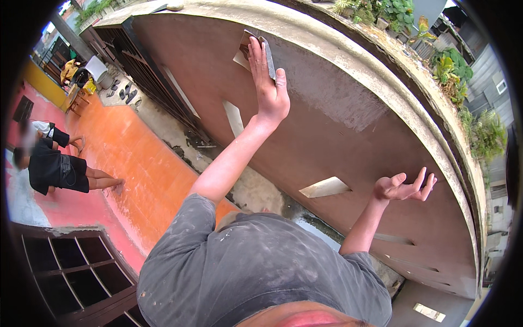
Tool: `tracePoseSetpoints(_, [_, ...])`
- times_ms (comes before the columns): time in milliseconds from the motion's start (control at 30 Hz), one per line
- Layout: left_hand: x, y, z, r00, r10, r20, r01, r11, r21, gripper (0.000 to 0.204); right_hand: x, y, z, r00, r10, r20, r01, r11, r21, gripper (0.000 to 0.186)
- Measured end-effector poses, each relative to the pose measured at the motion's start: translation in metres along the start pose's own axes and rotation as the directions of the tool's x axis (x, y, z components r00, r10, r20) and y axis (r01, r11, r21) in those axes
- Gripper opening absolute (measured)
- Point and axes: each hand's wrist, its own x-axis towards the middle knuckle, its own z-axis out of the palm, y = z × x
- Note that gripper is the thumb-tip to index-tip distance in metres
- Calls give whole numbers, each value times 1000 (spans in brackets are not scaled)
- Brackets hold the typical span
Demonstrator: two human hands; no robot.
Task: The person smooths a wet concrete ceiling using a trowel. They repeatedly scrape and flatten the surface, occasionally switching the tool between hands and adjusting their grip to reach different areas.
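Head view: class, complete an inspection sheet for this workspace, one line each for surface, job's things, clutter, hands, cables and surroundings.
Surface: brown rendered wall, a paler patch beside the raised hand, pale concrete rim above.
Job's things: flat float pressed against the wall.
Clutter: shoes on the ground far below.
Hands: left hand grips the float; right hand open, empty, by the wall.
Cables: nothing seen.
Surroundings: orange floor, two people below, dark gate, plants beyond the rim.

A flat grey rectangular sanding block lies pressed flat against the brown plastered wall, far up near its pale concrete top edge, tilted slightly leftward.
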Motion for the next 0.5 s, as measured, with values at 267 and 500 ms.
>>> tracePoseSetpoints(267, [8, -12, 17, 995, 34, -94, -21, 991, 131, 70, -3, 6, 2, 1000, -17, -24, 18, 999, 32, 44])
tracePoseSetpoints(500, [9, -10, 23, 993, 29, -119, -9, 986, 167, 69, -1, 8, 1, 999, -31, -25, 31, 999, 32, 42])
